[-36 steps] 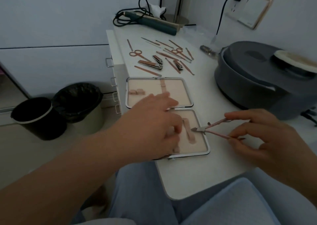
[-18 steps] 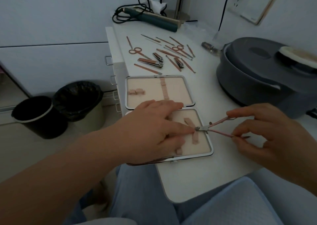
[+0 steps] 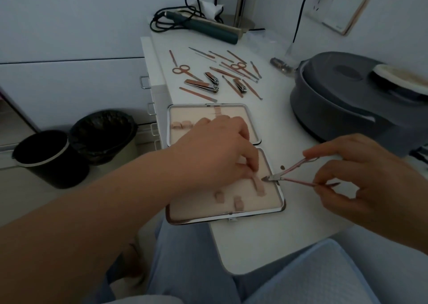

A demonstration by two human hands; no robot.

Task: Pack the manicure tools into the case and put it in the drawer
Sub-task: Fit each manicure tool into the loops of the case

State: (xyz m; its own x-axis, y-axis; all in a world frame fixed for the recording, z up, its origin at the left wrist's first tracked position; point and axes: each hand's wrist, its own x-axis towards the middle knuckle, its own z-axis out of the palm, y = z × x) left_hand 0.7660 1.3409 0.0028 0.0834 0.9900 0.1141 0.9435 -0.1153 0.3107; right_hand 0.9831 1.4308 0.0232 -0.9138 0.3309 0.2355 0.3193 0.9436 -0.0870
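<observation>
Rose-gold cuticle nipper [image 3: 293, 175] going into the open case [image 3: 281, 208]: first tool, packing barely begun.

The right hand [image 3: 368, 183] pinches the nipper's handles, its tip over the case's 3 o'clock rim, just beside the strap loop [image 3: 257, 185] which the left hand [image 3: 217, 150] fingers, grip unclear. Next, probably, thread the tip under that loop. Remaining tools [image 3: 217, 76] lie at 12 o'clock, beyond the case.

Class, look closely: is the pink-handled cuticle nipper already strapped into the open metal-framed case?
No: the right hand holds the pink-handled cuticle nipper by its handles, only its tip reaching over the open metal-framed case's right rim.
</observation>
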